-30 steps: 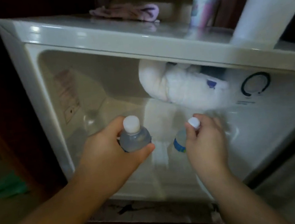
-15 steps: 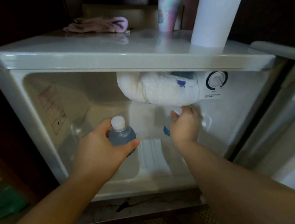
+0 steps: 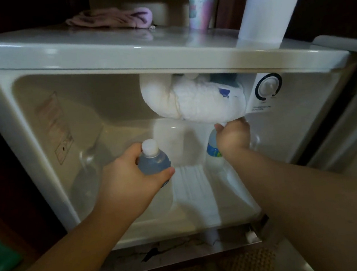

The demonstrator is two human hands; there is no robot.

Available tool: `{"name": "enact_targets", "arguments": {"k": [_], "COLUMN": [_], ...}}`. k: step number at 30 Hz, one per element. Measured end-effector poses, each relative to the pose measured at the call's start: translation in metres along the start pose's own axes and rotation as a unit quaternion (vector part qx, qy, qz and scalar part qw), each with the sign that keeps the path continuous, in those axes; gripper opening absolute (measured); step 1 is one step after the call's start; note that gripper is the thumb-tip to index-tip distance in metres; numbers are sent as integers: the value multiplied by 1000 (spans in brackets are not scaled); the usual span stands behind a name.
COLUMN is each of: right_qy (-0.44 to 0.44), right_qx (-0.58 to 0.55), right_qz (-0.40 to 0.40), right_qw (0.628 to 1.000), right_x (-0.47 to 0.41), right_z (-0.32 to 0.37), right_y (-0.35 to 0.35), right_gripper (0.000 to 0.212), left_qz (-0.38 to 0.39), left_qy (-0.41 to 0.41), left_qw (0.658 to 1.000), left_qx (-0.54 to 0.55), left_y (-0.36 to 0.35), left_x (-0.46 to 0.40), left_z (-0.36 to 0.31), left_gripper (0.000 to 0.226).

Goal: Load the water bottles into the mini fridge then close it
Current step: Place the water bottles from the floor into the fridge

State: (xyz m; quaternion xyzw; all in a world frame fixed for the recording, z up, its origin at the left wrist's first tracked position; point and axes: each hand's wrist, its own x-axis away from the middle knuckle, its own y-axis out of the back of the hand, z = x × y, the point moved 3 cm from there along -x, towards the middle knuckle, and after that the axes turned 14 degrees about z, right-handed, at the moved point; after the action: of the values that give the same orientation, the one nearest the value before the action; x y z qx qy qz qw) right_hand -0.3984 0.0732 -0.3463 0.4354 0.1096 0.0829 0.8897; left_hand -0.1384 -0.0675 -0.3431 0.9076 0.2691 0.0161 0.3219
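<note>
The fridge [image 3: 3, 107] stands open, its cavity facing the camera. Both arms reach into it from 6 o'clock.

Left hand [image 3: 124, 178]: wrapped around the shoulder of a clear bottle [image 3: 154, 163] with a white cap, thumb on the near side, fingers on the far side. This bottle sits upright at the centre-left of the cavity, above the floor; whether its base touches the floor cannot be determined.

Right hand [image 3: 233, 137]: closed over the top of a second bottle [image 3: 213, 151], which carries a blue label. Its cap is hidden by the hand. This bottle lies at 3 o'clock from the first, further back in the cavity, apart from it.

Obstruction: a thick mass of frost [image 3: 193, 102] hangs from the cavity ceiling at 12 o'clock from the right hand. The right-hand knuckles are just below its underside and appear to touch it.

A round dial [image 3: 268, 87] is mounted on the inner wall at 3 o'clock from the frost. A faded sticker [image 3: 57, 132] is on the left inner wall.

On top of the fridge: a pink cloth [image 3: 114, 19] at 11 o'clock, a stack of cups [image 3: 201, 2] at 12 o'clock, and a white paper roll [image 3: 269, 4] at 1 o'clock. The open door [image 3: 352, 127] edge shows at 3 o'clock.
</note>
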Motion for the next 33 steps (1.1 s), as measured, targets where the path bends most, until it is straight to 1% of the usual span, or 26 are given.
{"name": "enact_targets", "arguments": {"k": [2, 3, 6, 7, 9, 11, 14, 18, 20, 22, 24, 25, 28, 33], "right_qy": [-7, -10, 0, 11, 15, 21, 35, 3, 11, 11, 24, 42, 96, 110], "right_qx": [42, 55, 2, -21, -51, -81, -101, -91, -70, -43, 11, 51, 131, 197], "right_qz": [-5, -8, -16, -29, -42, -39, -15, 40, 72, 129, 178, 190, 199, 204], "right_qw": [999, 998, 1000, 999, 998, 996, 994, 995, 995, 991, 984, 980, 967, 953], "right_x": [-3, -1, 12, 20, 42, 65, 94, 122, 132, 137, 141, 143, 147, 148], "right_z": [-1, -2, -8, -9, -13, -19, -31, -49, -58, -66, -72, -72, -68, -62], "right_y": [-1, -2, -10, -11, -13, -19, -33, -52, -58, -62, -65, -65, -65, -71], "right_gripper": [50, 51, 39, 41, 51, 53, 52, 54, 54, 57, 63, 65, 68, 66], "left_qz": [0, 1, 11, 12, 12, 16, 24, 44, 57, 62, 62, 63, 77, 84], "left_qy": [-7, -8, -10, -9, -5, -2, 3, -2, 0, 6, 4, 6, 12, 1], "left_qw": [1000, 1000, 1000, 1000, 1000, 1000, 1000, 999, 998, 998, 998, 998, 997, 996], "left_qx": [10, 14, 17, 13, 4, -10, -19, -26, -14, 1, -5, -9, 5, 10], "left_y": [-8, -12, -25, -28, -34, -43, -59, -80, -90, -100, -109, -113, -124, -136], "left_x": [-7, -10, -19, -23, -32, -45, -68, -96, -108, -119, -128, -131, -142, -151], "left_z": [-2, -2, -7, -9, -12, -15, -15, -18, -18, -18, -18, -19, -22, -21], "left_gripper": [39, 39, 42, 43, 44, 43, 42, 50, 47, 45, 49, 52, 57, 63]}}
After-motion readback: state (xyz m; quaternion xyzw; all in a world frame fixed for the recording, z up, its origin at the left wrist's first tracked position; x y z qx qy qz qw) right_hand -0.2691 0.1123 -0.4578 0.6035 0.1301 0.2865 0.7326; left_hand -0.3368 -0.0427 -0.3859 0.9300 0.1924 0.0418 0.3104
